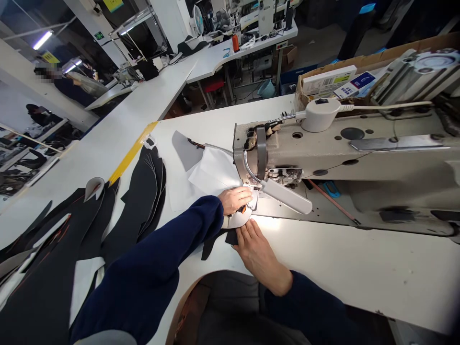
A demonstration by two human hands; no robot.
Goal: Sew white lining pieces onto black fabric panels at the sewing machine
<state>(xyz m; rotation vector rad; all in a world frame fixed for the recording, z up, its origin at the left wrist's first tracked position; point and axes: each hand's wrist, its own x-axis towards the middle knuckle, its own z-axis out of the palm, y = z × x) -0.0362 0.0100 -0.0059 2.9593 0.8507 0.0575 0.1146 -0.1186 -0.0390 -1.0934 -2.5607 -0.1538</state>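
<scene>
At the needle end of a sewing machine (283, 153), my left hand (235, 199) lies over a light grey fabric piece (240, 219), its fingers stretched toward the presser area. A small orange and black object shows just under that hand; its kind is unclear. My right hand (257, 247) rests flat with fingers extended, the tips at the near edge of the grey piece. Dark fabric (231, 237) lies partly beneath the right fingertips. White fabric (215, 170) spreads behind the left hand, beside a grey panel (187, 149). The needle itself is hidden.
Stacks of dark cut pieces (140, 191) cover the table's left side. A lamp (287, 195) juts out from the machine head. Behind the machine stands a cardboard box (300, 91) with packets. Yellow tape (131, 152) crosses the table. People work at the far left.
</scene>
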